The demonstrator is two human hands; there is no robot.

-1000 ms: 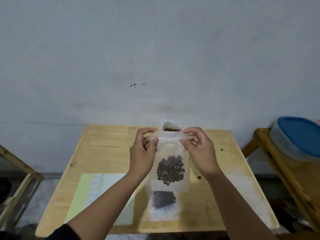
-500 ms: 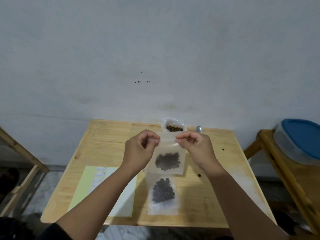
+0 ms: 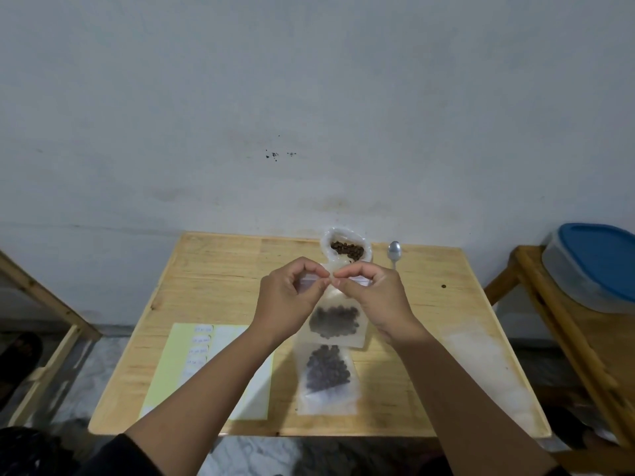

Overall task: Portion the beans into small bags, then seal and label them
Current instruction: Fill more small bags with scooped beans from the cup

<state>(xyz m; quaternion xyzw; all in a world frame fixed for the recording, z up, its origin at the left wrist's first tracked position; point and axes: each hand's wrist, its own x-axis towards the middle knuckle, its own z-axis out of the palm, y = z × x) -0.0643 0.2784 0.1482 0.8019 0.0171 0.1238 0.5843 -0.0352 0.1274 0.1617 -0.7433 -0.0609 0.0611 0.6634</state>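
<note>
A small clear bag (image 3: 335, 324) with dark beans in its lower part hangs above the wooden table (image 3: 213, 280). My left hand (image 3: 292, 298) and my right hand (image 3: 372, 298) both pinch its top strip, fingertips almost touching in the middle. A second small bag of beans (image 3: 326, 376) lies flat on the table just below it. At the far edge stands a larger open bag of beans (image 3: 346, 249), with a metal spoon (image 3: 394, 252) lying to its right.
A yellow-green sheet of white labels (image 3: 192, 352) lies at the table's front left, partly under my left forearm. One stray bean (image 3: 443, 286) sits at the right. A blue-lidded container (image 3: 598, 266) rests on a wooden stand to the right. A wall rises behind.
Both hands have lowered the held bag and slid along its top strip toward each other until the fingertips meet. The view has tilted, showing the spoon and the big bag.
</note>
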